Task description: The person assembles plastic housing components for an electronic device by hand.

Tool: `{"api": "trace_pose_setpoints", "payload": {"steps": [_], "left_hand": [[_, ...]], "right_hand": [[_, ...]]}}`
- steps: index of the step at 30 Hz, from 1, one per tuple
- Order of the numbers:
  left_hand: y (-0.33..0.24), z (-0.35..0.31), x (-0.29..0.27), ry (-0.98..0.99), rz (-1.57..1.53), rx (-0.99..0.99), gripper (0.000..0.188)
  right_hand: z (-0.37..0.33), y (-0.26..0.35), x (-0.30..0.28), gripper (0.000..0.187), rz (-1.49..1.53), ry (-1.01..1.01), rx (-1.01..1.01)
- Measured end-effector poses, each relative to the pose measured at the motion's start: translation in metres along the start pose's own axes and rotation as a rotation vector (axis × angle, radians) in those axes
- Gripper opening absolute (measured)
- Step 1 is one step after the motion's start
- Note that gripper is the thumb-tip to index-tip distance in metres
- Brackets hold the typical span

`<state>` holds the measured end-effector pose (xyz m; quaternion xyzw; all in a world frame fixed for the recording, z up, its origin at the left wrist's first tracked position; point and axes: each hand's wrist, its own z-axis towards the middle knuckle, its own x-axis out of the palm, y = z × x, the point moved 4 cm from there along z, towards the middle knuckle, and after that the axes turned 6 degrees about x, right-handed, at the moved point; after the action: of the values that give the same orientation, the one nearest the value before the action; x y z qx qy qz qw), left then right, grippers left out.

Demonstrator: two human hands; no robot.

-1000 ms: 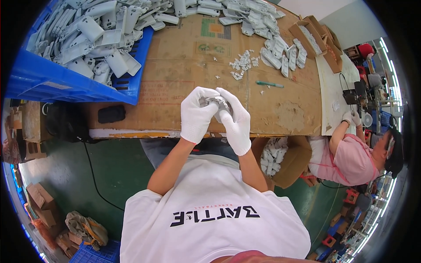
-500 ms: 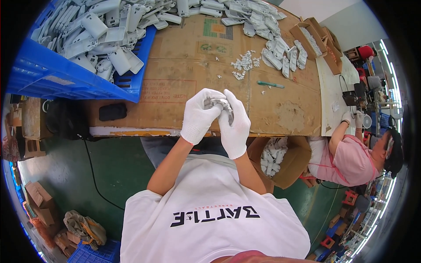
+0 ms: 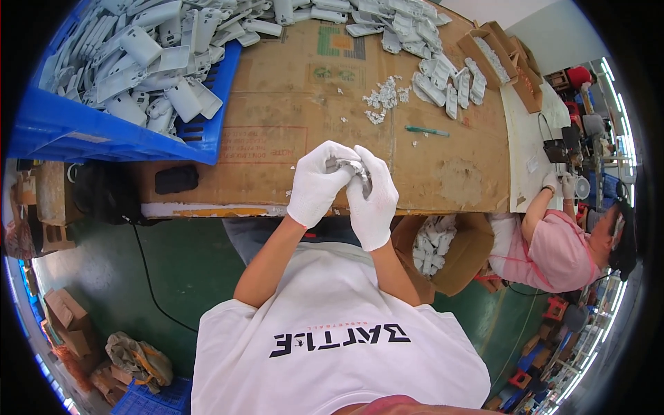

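Note:
Both my hands wear white knitted gloves and meet over the near edge of the cardboard-covered table (image 3: 263, 104). My left hand (image 3: 318, 185) and my right hand (image 3: 373, 200) are closed around a small white plastic part (image 3: 355, 167). Fingers cover most of it, so its full shape is hidden. Small white plastic scraps (image 3: 386, 97) lie in a loose heap beyond the hands. To the right of that heap is a thin green pen-like tool (image 3: 427, 131). White plastic casings (image 3: 432, 86) are piled farther back.
A blue crate (image 3: 104, 131) full of white casings stands at the left, a black pouch (image 3: 176, 179) near it. An open carton (image 3: 470, 252) with white parts sits below the table's right edge. Small boxes (image 3: 487, 59) stand back right. A co-worker (image 3: 553, 245) works at the right.
A few white crumbs now show on the cardboard to the left of my left hand. Both hands keep their grip on the part, with only slight finger movement. The view has shifted slightly.

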<state>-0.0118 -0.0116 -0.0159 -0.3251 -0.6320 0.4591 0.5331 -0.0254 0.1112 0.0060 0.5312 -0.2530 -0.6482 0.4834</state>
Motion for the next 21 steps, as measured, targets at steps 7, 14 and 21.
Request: {"api": "trace_pose_setpoints", "payload": {"steps": [7,14,21], "left_hand": [[0.004,0.007,0.005,0.041,-0.029,-0.007,0.019],[-0.001,0.006,0.007,0.115,0.062,-0.048,0.022],[-0.009,-0.003,0.011,0.15,0.379,0.1,0.041]], "right_hand": [[0.003,-0.001,-0.005,0.051,-0.038,-0.011,0.025],[0.002,-0.007,-0.011,0.051,0.057,0.031,0.12],[0.009,-0.011,-0.015,0.041,0.179,0.041,0.229]]}}
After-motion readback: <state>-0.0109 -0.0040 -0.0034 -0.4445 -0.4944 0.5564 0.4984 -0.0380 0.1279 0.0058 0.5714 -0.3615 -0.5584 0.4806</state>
